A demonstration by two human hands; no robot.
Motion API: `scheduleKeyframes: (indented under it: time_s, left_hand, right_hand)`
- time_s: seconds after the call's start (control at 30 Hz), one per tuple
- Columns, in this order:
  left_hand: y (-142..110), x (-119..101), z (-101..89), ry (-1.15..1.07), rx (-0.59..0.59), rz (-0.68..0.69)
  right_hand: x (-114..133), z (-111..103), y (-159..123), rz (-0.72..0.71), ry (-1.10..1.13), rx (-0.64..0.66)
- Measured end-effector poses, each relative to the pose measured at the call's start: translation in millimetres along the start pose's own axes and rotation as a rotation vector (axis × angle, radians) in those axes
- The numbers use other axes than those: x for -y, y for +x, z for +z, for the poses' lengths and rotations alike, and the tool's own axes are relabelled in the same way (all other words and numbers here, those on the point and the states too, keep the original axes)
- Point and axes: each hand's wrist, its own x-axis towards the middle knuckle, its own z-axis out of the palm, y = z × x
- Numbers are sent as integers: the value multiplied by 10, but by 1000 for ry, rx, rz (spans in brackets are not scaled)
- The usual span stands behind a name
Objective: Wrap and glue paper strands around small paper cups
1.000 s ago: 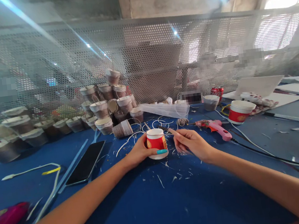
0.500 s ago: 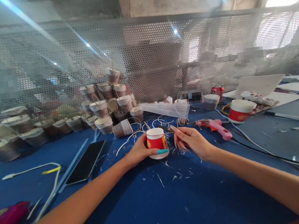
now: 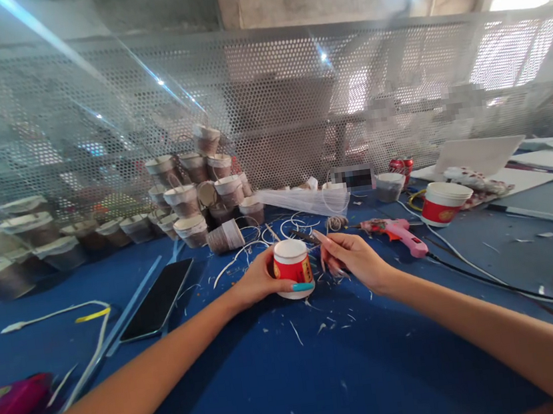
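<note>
My left hand (image 3: 260, 279) is wrapped round a small white paper cup (image 3: 292, 271) with a red printed band. The cup's open rim faces up, and my thumb with its turquoise nail lies across the lower part. Just right of the cup, my right hand (image 3: 346, 257) is closed in a pinch on a thin dark tool (image 3: 305, 236), whose tip points left behind the cup rim. Its exact kind is unclear. White scraps (image 3: 321, 327) lie on the blue table below the hands, and white cord (image 3: 242, 255) is tangled behind the cup.
A pink glue gun (image 3: 400, 232) with a black cable lies to the right, near a second red-banded cup (image 3: 445, 203). Brown-wrapped cups (image 3: 185, 201) are stacked at the back left. A phone (image 3: 159, 298) and a magenta tool (image 3: 14, 410) are on the left.
The cup has turned slightly in my left hand, its yellow label shifting right, and it sits a little lower. My right hand has barely moved and keeps its pinch.
</note>
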Motion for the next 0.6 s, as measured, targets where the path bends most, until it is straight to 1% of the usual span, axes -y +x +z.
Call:
scheduleKeyframes:
  time_s: [0.4,0.6]
  left_hand:
    - [10,50,-5,41,25,55]
    - [4,23,11,65,57,68]
  right_hand:
    - [-17,13,4,-9,-85,4]
    - [-7,13,-2,-29,-120,23]
